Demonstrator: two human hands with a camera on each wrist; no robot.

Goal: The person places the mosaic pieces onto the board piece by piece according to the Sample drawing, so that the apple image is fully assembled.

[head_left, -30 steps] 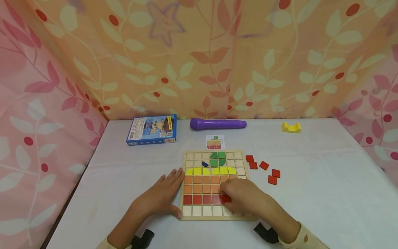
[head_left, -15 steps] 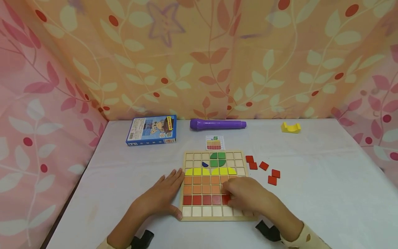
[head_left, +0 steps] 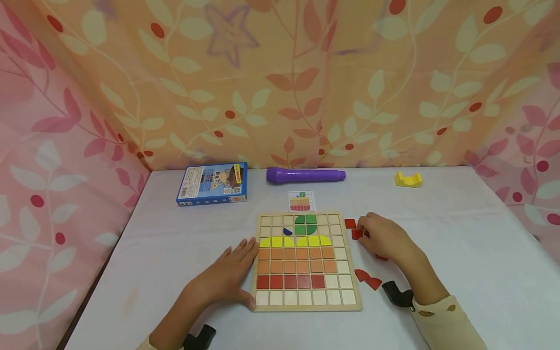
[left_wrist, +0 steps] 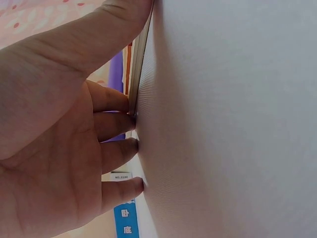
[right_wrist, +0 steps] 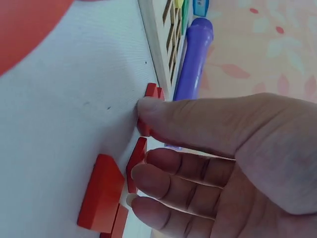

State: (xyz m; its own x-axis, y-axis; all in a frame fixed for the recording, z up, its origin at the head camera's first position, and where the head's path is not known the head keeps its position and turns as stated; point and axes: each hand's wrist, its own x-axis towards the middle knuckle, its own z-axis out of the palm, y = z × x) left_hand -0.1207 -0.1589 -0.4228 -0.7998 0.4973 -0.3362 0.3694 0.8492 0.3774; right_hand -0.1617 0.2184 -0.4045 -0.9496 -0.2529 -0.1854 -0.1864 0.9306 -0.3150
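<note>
A wooden grid board (head_left: 306,308) lies on the table, with green, blue, yellow, orange and red pieces in its cells. My left hand (head_left: 229,270) lies along the board's left edge, fingers spread, thumb at the lower corner. Right of the board, my right hand (head_left: 387,238) is over loose red square tiles. Its thumb touches a red tile (right_wrist: 144,121) in the right wrist view, and the other fingers are loosely bent, apart from the thumb. Another red tile (head_left: 350,223) lies just left of this hand, and one red tile (head_left: 382,257) is partly hidden beneath it.
Two red rounded pieces (head_left: 361,275) lie right of the board. Behind it are a small pattern card (head_left: 302,201), a purple microphone-shaped object (head_left: 306,175) and a blue box (head_left: 212,183). A yellow block (head_left: 408,180) stands at the back right. Patterned curtains surround the table.
My right hand has left the red tile at the end of the board's red row and moved right and away to the loose tiles. Two rounded red pieces are uncovered. My left hand stays put.
</note>
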